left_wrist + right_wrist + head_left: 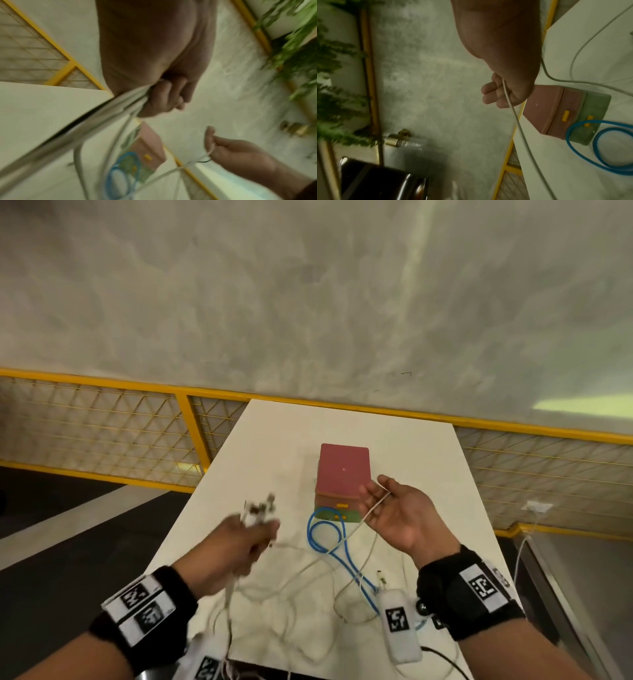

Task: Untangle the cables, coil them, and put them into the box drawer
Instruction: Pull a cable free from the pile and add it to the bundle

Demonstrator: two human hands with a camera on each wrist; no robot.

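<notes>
A pink box (343, 470) with a green drawer (339, 516) pulled out stands mid-table. My left hand (239, 537), blurred, grips a bunch of white cables (130, 97) whose plug ends (260, 508) stick up above the fingers. My right hand (394, 515), palm up in front of the box, holds one thin white cable (508, 100) across its curled fingers. A blue cable (325, 537) loops on the table (267, 446) in front of the drawer. More white cable (291, 580) lies tangled near the front edge.
A white pouch with a marker tag (399, 625) lies at the table's front right with a black lead. A yellow railing with mesh (102, 422) runs behind the table. A wall socket (539, 506) with a white lead sits at the right.
</notes>
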